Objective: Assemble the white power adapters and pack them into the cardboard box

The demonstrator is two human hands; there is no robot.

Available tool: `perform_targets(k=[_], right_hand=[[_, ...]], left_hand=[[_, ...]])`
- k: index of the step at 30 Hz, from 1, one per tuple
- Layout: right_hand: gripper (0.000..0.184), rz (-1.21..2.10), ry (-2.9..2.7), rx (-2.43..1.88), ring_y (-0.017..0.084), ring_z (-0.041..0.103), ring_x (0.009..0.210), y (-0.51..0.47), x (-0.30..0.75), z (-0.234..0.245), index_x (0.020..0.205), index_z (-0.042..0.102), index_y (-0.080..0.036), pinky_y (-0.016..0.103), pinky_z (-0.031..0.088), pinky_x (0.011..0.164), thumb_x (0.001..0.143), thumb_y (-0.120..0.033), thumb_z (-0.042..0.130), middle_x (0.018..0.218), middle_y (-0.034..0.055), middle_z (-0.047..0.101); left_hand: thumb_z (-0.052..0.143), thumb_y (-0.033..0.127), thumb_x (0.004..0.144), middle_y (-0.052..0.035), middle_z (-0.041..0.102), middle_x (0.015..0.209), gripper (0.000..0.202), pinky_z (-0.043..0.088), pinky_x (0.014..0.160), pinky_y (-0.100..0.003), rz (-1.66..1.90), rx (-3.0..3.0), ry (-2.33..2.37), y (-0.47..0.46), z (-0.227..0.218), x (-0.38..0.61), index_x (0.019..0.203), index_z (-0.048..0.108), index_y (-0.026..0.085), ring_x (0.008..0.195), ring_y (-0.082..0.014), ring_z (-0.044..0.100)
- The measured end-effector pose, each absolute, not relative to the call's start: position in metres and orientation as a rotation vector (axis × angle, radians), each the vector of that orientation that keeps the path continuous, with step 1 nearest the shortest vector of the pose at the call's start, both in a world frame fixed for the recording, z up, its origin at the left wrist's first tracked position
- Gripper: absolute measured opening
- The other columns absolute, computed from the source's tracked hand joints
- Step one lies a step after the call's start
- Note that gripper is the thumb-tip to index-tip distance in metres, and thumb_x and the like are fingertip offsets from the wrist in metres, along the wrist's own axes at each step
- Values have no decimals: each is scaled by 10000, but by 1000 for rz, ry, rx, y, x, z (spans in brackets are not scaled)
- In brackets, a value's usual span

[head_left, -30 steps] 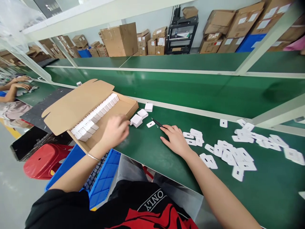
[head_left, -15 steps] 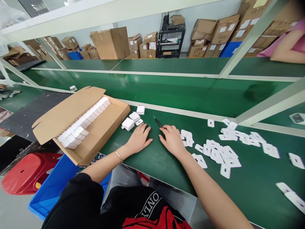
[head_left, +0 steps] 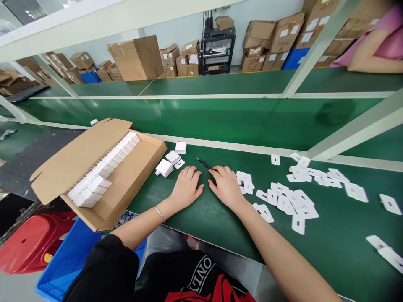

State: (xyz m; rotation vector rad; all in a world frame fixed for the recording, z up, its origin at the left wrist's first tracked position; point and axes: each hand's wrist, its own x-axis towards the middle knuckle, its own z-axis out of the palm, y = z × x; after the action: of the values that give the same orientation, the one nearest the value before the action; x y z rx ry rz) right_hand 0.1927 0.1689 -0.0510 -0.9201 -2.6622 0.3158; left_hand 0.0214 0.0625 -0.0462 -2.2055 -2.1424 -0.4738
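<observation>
My left hand (head_left: pixel 188 187) lies palm down on the green bench with its fingers stretched out, holding nothing. Just beyond it are several white charger-like blocks (head_left: pixel 164 167) and one small white slotted plate (head_left: pixel 179 163). My right hand (head_left: pixel 226 184) rests palm down too, fingers extended and loosely spread. A dark pair of tweezers (head_left: pixel 205 164) lies at its fingertips, its back end partly covered by them. To the right of that hand is a small group of white slotted plates (head_left: pixel 245 178). A shallow cardboard box (head_left: pixel 138 176) at the left holds a row of white blocks (head_left: pixel 108 163).
More white slotted plates (head_left: pixel 292 203) are scattered over the bench's right side. A blue bin (head_left: pixel 63 268) and red stool (head_left: pixel 30 243) stand low at the left. White frame posts (head_left: pixel 346 130) rise at the right. Another person's arm (head_left: pixel 374 56) rests on the far ledge.
The view has shifted slightly, moving the box and blocks left in the picture. My left hand sits farther from the blocks, and more of the tweezers shows beyond my right fingertips.
</observation>
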Motion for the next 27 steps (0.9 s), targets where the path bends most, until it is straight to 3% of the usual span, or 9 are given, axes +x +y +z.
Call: perform_targets(k=[2,5,10,15,18,21,24,27], right_hand=[[365,297,-2647,-946,349,586,1192,169,192,-52,1334,705,-121,488,500,970,1017,-242,573,1343,167,682],[352,269,-2607,-989,352,587,1174,170,191,-55,1311,714,-128,490,502,955,1009,-240,573,1325,175,680],[356,257,-2573,-1011,357,581,1161,170,192,-57,1298,713,-110,505,506,957,1003,-242,566,1305,183,681],[347,214,-2589,-1015,348,580,1138,168,192,-57,1290,710,-101,496,503,939,1004,-234,566,1296,184,679],[340,166,-2578,-1038,347,580,1133,169,193,-60,1283,713,-99,483,495,925,1002,-229,574,1300,183,679],[360,106,-2545,-1089,350,581,1115,174,196,-64,1289,712,-90,487,489,912,992,-146,517,1293,180,690],[402,94,-2480,-1117,363,585,1105,181,198,-61,1294,705,-85,496,488,896,959,-87,483,1295,189,693],[334,329,-2359,-1060,325,617,1041,184,201,-51,1105,748,-149,450,499,857,909,-64,490,1156,153,725]], left_hand=[[519,398,1048,-193,603,1487,439,465,1186,-524,-497,-2370,-2072,63,-48,22,1407,568,150,1431,-336,551],[482,466,1069,-177,474,1652,570,368,1281,-531,-456,-2440,-2069,72,-55,18,1552,460,163,1560,-316,428],[538,465,1038,-304,348,1692,700,334,1282,-605,-303,-2099,-2264,84,-57,19,1557,444,5,1619,-440,280],[479,244,1040,-228,500,1624,463,375,1267,-549,-223,-2166,-2043,88,-47,35,1454,585,68,1565,-392,412],[428,243,1064,-203,598,1545,448,414,1249,-495,-198,-2269,-1973,95,-49,40,1441,598,72,1498,-335,520],[394,317,1095,-178,563,1591,493,429,1250,-456,-226,-2401,-1921,103,-58,37,1506,538,85,1511,-287,515],[441,357,1086,-229,459,1657,540,395,1278,-519,-373,-2311,-2045,108,-61,25,1529,494,53,1563,-336,437],[409,265,1085,-223,439,1667,479,405,1274,-537,-702,-2216,-2108,110,-51,9,1522,487,84,1579,-337,407]])
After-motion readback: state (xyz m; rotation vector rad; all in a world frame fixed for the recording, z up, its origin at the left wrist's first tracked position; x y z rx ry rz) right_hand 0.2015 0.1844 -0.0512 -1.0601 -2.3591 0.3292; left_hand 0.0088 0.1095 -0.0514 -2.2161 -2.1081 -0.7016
